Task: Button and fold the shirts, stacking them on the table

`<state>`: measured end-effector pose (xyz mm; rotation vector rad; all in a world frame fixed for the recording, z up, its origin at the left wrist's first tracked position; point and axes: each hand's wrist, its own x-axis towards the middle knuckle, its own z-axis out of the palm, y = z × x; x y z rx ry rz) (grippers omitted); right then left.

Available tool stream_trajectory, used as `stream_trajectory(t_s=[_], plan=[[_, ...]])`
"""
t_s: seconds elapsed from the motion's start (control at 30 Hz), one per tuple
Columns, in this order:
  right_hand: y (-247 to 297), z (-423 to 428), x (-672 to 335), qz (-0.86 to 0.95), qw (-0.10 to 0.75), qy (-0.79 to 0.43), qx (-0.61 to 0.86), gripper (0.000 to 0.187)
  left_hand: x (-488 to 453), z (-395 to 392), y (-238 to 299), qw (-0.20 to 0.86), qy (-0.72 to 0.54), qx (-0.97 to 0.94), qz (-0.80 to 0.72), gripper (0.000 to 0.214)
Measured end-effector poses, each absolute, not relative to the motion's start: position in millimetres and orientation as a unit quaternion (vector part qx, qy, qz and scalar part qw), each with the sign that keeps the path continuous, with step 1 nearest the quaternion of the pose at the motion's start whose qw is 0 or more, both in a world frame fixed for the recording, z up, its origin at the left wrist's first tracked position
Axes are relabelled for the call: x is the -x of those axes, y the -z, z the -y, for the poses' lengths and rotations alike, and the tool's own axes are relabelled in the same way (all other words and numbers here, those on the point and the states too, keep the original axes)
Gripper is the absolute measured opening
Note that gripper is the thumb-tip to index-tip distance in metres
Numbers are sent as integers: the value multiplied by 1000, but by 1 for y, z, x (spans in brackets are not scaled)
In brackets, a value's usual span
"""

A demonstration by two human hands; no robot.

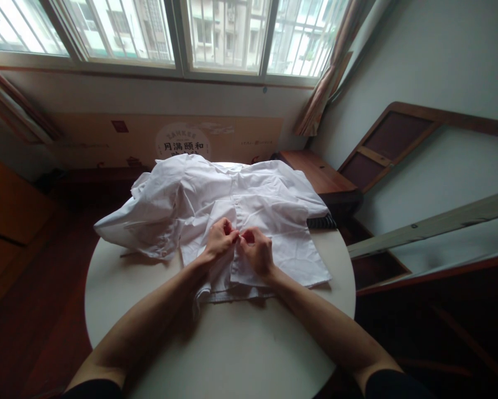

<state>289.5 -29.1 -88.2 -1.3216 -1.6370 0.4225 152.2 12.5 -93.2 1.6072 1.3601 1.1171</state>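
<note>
A white button-up shirt (269,213) lies spread and wrinkled over a round white table (249,349), its hem toward me. Both my hands meet at the front placket, in the lower part of the shirt. My left hand (221,239) pinches the placket edge between thumb and fingers. Close against it, my right hand (256,249) pinches the other side of the placket. The fingertips nearly touch, and whatever small button sits between them is too hidden to make out. One sleeve (136,221) hangs toward the table's left edge.
A dark striped object (321,222) shows beneath the shirt's right side. Behind the table stand a printed cardboard panel (124,136) and a wooden cabinet (315,172) under the barred window. A wooden frame (398,130) is at the right wall.
</note>
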Motion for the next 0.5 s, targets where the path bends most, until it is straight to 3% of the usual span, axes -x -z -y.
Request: stream_trajectory(t_s=[0.27,0.5], plan=[[86,14,-300,578,493,-366,538,18,-154,-11,96,383,-456,-640,-486,17],[83,22,-301,737,414,-95,526,2,-156,-6,82,443,-464,-594,-485,28]])
